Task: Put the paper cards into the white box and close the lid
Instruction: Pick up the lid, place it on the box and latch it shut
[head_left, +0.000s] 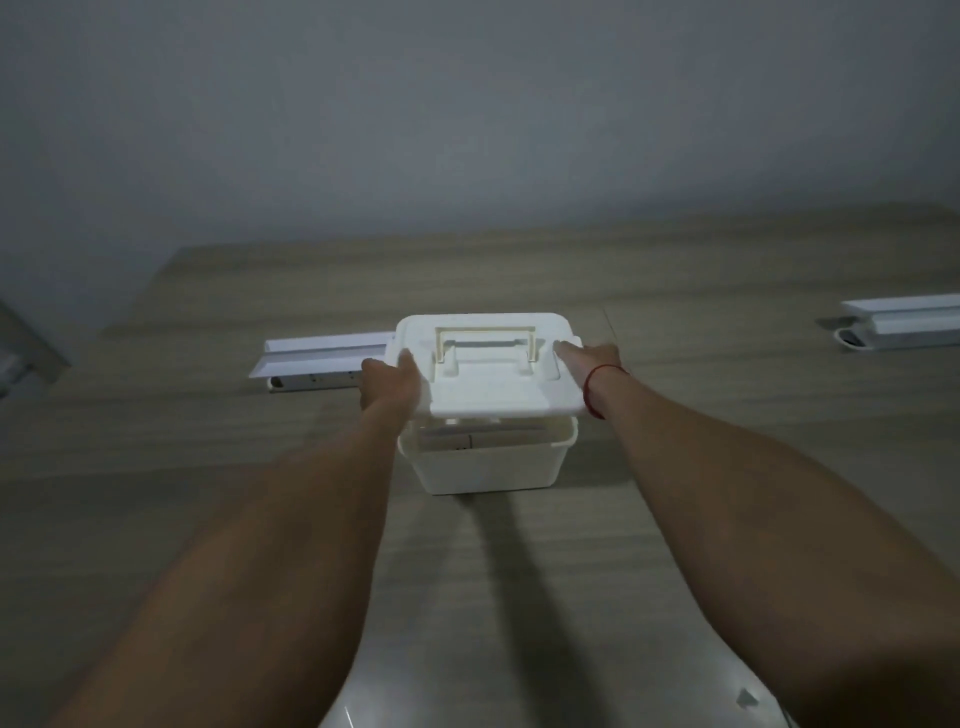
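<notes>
The white box (488, 467) stands on the wooden table in the middle of the head view. Its white lid (493, 389), with a folded handle on top, hovers just above the box, tilted so a gap shows at the front. Through that gap pale paper cards (483, 435) lie inside the box. My left hand (389, 382) grips the lid's left edge. My right hand (589, 361) grips its right edge; a red string circles that wrist.
A white power strip cover (322, 353) lies behind the box on the left, and a similar one (904, 322) sits at the far right. The table (727, 415) ends at a grey wall. A white rounded object (571, 696) shows at the bottom edge.
</notes>
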